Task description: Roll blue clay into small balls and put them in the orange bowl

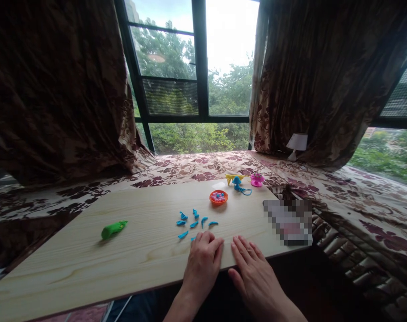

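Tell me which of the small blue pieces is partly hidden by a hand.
The blue piece right beside the curled fingers of the left hand, which cover part of it; the other blue pieces lie in full view.

blue piece (192, 239): partly hidden | flat object (288, 222): pixelated | tabletop (65, 264): cropped left

No text, label, brand, number or sign can be read. The pixelated item (288, 222) at the three o'clock end of the table (149, 264) is masked, so any marking on it cannot be made out.
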Motion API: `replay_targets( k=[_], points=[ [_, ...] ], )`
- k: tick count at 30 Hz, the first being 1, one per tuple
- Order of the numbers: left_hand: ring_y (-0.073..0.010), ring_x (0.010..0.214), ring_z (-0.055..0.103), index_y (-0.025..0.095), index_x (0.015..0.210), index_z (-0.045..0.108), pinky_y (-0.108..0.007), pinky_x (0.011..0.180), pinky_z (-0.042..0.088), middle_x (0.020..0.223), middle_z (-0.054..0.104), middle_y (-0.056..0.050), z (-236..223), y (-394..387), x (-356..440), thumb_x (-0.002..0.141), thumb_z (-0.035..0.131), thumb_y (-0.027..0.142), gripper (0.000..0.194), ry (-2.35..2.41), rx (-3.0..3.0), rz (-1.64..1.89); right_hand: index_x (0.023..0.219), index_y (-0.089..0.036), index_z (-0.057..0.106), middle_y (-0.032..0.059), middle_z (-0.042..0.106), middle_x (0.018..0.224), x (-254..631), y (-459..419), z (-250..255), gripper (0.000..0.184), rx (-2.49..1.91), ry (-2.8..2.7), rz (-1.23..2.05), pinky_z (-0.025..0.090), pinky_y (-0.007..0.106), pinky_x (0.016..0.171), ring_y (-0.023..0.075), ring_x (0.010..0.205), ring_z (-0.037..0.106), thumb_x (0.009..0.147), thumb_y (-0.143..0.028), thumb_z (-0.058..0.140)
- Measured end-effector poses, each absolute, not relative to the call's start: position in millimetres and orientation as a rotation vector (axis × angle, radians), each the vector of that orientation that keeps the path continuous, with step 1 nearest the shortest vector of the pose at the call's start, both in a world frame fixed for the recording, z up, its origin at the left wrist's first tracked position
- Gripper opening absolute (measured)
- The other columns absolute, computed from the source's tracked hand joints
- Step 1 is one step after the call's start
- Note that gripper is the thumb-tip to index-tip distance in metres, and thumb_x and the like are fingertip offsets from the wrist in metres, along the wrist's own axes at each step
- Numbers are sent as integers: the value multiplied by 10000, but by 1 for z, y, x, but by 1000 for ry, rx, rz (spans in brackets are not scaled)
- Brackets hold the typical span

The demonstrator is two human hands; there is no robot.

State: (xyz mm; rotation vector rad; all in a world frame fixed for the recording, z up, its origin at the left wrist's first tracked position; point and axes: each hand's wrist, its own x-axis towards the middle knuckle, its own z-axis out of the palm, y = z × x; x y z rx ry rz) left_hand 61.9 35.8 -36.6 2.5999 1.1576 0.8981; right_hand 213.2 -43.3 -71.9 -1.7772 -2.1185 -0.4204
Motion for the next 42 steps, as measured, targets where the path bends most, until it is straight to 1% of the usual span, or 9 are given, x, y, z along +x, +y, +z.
replay_targets(
  k=[4,9,16,23,28,32,37,40,42],
  points=[
    [-186,846,482,235,831,586,-352,774,402,821,533,-28,-38,35,61,851,392,223,195,1148,2569,945,1301,-134,387,94,351,1357,232,-32,-65,526,-1900,-2050,-398,280,403,1013,214,1253,310,905,-463,283],
    [-188,886,488,234,890,560,-369,821,389,890,569,-26,-41,35,60,853,382,195,186,1115,2523,1007,1352,-104,282,114,237,1402,234,-59,-85,602,-1850,-2057,-531,254,403,1023,241,1286,227,881,-473,344],
    [-194,871,490,227,867,560,-363,798,401,859,565,-29,-41,35,62,840,395,181,174,1101,2503,1034,1316,-156,365,78,308,1377,217,-33,-59,538,-1932,-2051,-254,238,417,1030,211,1272,271,908,-483,239],
    [-192,854,478,230,815,556,-351,773,398,815,532,-23,-39,35,62,838,395,178,171,1157,2511,1010,1339,-91,309,132,230,1396,224,-62,-84,619,-1952,-2008,-426,225,472,1017,271,1285,222,880,-506,305],
    [-196,849,473,228,807,557,-358,770,393,800,529,-25,-39,35,62,840,392,188,173,1172,2542,981,1329,-156,342,76,266,1393,205,-38,-65,548,-1926,-2070,-245,203,428,1035,221,1286,231,904,-485,238],
    [-198,850,475,230,810,553,-359,768,395,806,529,-27,-39,35,62,834,398,180,164,1156,2541,978,1312,-172,369,61,330,1370,227,-18,-52,493,-2010,-2010,-205,200,445,1027,200,1270,275,927,-422,189],
    [-198,849,478,235,816,559,-359,768,398,810,533,-27,-39,34,61,828,400,167,173,1162,2527,993,1356,-117,263,84,235,1401,237,-51,-74,559,-2023,-2008,-330,166,478,1029,229,1295,205,910,-452,240],
    [-197,851,480,232,813,566,-360,772,399,802,536,-25,-39,34,62,828,401,170,176,1171,2529,1000,1349,-159,292,59,196,1414,221,-56,-71,507,-1970,-2075,-265,141,458,1040,210,1302,184,921,-421,225],
    [-197,849,484,229,816,570,-357,768,402,799,538,-28,-38,34,62,827,404,175,175,1156,2537,1011,1332,-185,334,47,233,1406,215,-42,-61,471,-1972,-2067,-189,149,442,1040,194,1294,211,930,-392,204]
  ],
)
